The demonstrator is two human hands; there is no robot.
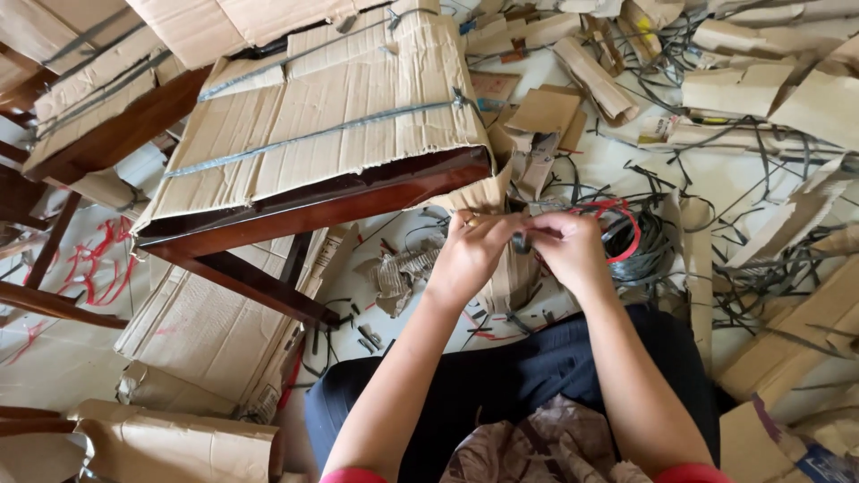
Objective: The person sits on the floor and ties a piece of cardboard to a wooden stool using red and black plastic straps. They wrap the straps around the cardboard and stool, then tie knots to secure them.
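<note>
Both hands meet over the lap: the left hand (467, 255) and right hand (567, 250) each close their grip on a small dark object (520, 241), pinched between the fingertips, too small to identify. Just right of the grip lies a red plastic loop (625, 224) on tangled dark straps (653, 255). Up and left, a dark wooden furniture frame wrapped in strapped brown cardboard (331, 116) looms. Torn cardboard scraps (537, 125) litter the floor (725, 183) beyond.

- We see a small dark piece (520, 241) pinched between our two hands, fingertips closed around it, too small to tell its kind.
- It sits just above a brown cardboard strip (510, 277), upright before our lap.
</note>
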